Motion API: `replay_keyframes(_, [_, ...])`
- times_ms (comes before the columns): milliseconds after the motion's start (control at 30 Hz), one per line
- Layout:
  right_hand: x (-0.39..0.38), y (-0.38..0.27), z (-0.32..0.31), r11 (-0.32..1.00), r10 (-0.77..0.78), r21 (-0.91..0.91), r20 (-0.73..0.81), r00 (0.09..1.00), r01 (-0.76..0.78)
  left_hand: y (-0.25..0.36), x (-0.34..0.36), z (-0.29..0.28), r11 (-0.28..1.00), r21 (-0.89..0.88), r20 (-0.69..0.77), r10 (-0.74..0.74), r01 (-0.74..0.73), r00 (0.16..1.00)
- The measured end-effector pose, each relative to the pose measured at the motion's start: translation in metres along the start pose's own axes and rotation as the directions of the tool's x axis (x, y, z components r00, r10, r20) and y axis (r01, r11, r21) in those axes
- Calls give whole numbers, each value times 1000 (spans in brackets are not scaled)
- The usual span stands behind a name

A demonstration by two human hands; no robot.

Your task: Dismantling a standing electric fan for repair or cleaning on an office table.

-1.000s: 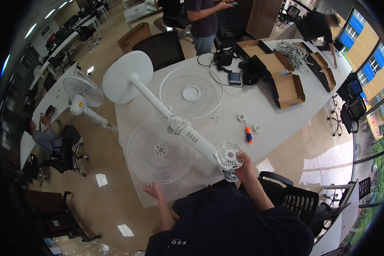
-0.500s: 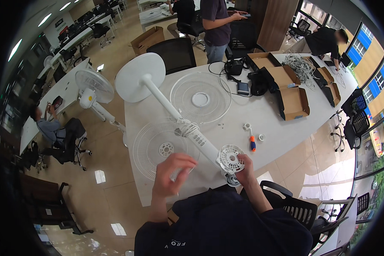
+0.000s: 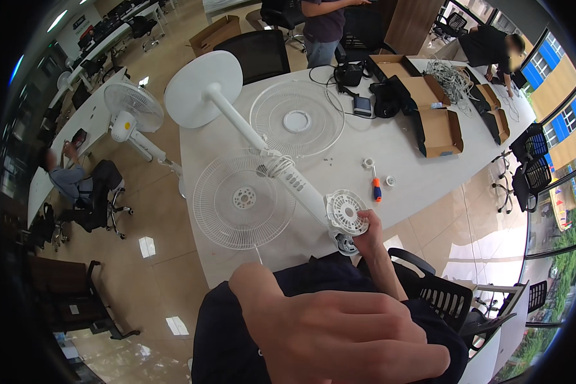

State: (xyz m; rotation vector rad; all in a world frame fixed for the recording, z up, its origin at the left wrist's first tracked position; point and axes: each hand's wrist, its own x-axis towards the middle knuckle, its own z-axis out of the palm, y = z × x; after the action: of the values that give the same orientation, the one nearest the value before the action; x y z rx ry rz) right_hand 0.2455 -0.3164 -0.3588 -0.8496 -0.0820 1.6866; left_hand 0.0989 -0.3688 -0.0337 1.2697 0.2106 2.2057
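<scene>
right hand (image 3: 369,237) closed on the rim of a slotted white motor housing (image 3: 347,212), at the near end of a white fan stand (image 3: 301,190); the left hand (image 3: 339,326), between six and seven o'clock from it, looms close to the camera with fingers loosely curled, and whether it holds anything i cannot tell. the housing sits by the near edge of the desk (image 3: 422,173), so a loosened right grip could let that end tip or slide off. the stand runs toward ten o'clock, to its broad round base (image 3: 203,89); if it rolled, it could bend the wire grille (image 3: 244,198) at nine o'clock or the second grille (image 3: 296,121) at eleven. small dark bits (image 3: 328,161), also toward eleven, could be swept away by a swing of the stand, as could the orange-and-blue screwdriver (image 3: 377,191) at twelve. farther out, toward one o'clock, lie open cardboard boxes (image 3: 440,133).
</scene>
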Motion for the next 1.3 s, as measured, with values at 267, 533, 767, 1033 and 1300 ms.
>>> replay_keyframes(267, [-16,-10,12,938,-250,-238,42,967,253,-64,-30,-122,832,522,582,-507,186,636])
replay_keyframes(533, [-37,-37,46,775,-226,-554,209,951,306,-117,-167,-193,219,181,167,-968,959,190])
replay_keyframes(767, [-30,-27,47,923,-214,-210,418,883,323,-113,-185,-192,380,90,141,-920,920,366])
replay_keyframes(1033, [-40,-16,47,922,-166,-272,362,917,274,-110,-184,-182,351,-95,127,-924,932,361])
replay_keyframes(1300, [-40,-10,39,896,-153,-357,311,938,265,-105,-176,-178,283,-71,160,-943,957,291])
